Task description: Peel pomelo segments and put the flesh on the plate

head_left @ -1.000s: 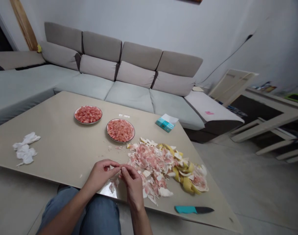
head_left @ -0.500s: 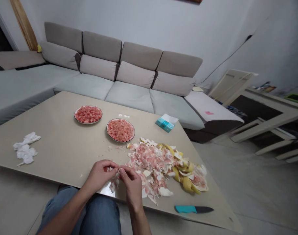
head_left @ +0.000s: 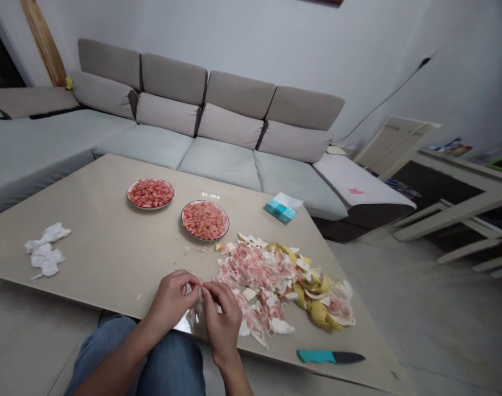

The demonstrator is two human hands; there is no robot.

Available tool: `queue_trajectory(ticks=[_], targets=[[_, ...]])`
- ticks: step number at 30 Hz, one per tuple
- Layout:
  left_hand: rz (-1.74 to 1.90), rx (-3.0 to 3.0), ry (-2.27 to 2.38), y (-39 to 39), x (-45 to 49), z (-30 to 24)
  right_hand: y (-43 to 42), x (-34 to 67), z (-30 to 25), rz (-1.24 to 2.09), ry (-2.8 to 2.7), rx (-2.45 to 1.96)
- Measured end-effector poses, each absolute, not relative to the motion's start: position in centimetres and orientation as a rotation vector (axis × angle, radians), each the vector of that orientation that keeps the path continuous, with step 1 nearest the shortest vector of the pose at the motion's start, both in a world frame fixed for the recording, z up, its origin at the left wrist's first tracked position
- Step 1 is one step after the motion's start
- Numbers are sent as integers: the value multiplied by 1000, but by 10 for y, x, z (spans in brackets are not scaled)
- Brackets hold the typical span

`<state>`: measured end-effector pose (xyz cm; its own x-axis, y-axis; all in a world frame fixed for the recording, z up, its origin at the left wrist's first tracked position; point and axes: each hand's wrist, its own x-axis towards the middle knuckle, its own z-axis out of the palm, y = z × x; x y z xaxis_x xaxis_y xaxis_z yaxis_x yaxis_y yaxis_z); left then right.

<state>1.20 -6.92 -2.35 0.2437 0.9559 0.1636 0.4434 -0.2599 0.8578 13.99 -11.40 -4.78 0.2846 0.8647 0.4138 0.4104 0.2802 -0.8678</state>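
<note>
The left hand (head_left: 171, 297) and right hand (head_left: 224, 314) meet just above the near edge of the coffee table (head_left: 89, 220), thumbs and fingers pinched tip to tip on a small piece (head_left: 200, 283) that looks like pomelo pulp, though the fingers cover too much of it to be sure. The nearer plate (head_left: 205, 239), heaped with pink pomelo pulp (head_left: 205, 219), lies almost straight out on the far side of those joined fingertips — well apart from them, and hardly closer to one hand than to the other. The second plate (head_left: 150, 208), likewise heaped, sits farther off and to the left, so the left hand is on its side. To the right, just beside the right hand, spreads the pile of torn membranes (head_left: 257, 267); its long axis slants from the nearer plate toward the near right, ending in curled yellow rinds (head_left: 319, 308). More pale scraps (head_left: 194, 314) lie beneath and between the hands. The knife (head_left: 331, 357) rests at the near right edge, roughly in line with that edge, teal handle to the left, dark blade to the right — the right hand is the nearer, and neither touches it.
</note>
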Motion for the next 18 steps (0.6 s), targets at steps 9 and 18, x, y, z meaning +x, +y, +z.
queue_trajectory(ticks=[9,18], targets=[[837,1663,1220,-67,10,-19,-109,155,-46,872,-1274,-1335],[788,1796,1161,-70,10,-16,-109,163,-30,801,-1474,-1369]])
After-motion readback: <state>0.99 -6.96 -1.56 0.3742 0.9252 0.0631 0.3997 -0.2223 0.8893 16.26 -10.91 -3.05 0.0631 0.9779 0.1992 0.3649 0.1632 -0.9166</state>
